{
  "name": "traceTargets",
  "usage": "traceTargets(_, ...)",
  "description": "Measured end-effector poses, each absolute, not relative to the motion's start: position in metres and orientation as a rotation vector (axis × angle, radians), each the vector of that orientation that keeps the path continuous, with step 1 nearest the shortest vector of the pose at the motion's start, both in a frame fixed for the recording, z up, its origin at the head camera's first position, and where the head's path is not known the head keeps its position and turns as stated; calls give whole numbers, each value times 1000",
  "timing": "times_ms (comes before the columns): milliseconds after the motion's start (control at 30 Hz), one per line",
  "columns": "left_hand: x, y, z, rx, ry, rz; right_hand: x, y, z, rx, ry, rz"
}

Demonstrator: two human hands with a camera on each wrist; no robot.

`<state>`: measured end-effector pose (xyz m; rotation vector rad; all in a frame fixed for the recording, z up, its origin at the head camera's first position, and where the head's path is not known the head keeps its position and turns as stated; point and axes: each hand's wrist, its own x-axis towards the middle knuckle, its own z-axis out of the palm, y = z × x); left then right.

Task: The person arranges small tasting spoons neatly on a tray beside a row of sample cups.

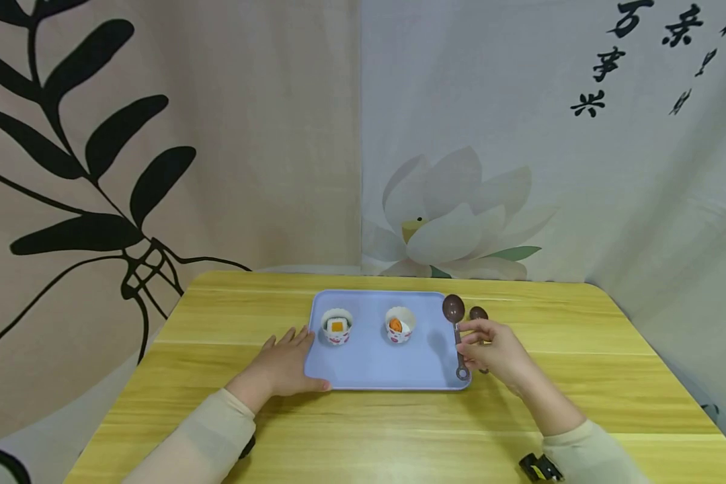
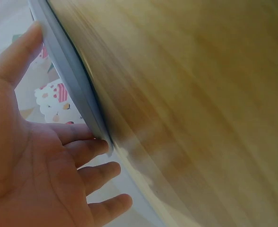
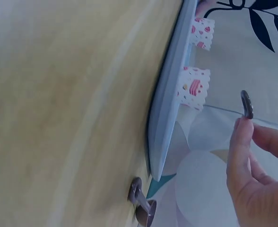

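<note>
My right hand (image 1: 501, 353) pinches a dark brown spoon (image 1: 453, 308) by its handle. The spoon's bowl points away from me, over the right end of a pale blue tray (image 1: 375, 370). In the right wrist view only the looped handle end (image 3: 247, 105) shows beyond the fingertips. A second brown spoon (image 1: 478, 313) lies on the table just right of the tray, partly hidden by that hand. With fingers spread and nearly straight, my left hand (image 1: 286, 366) touches the tray's near left corner, thumb at the front rim and fingers along the left side.
Two small white paper cups with pink prints stand on the tray. The left cup (image 1: 337, 339) holds a white-and-yellow square piece; the right cup (image 1: 399, 334) contains orange and white pieces. Beneath is a wooden table (image 1: 363, 437), with a printed curtain (image 1: 290, 134) behind.
</note>
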<state>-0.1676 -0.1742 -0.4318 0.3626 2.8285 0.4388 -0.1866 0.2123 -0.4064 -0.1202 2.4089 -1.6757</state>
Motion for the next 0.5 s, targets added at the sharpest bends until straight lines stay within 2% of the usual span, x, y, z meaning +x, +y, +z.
traceTargets(500,-168,-174,-432,368,2831,428,-187,191,-418,-154,2316,-1732)
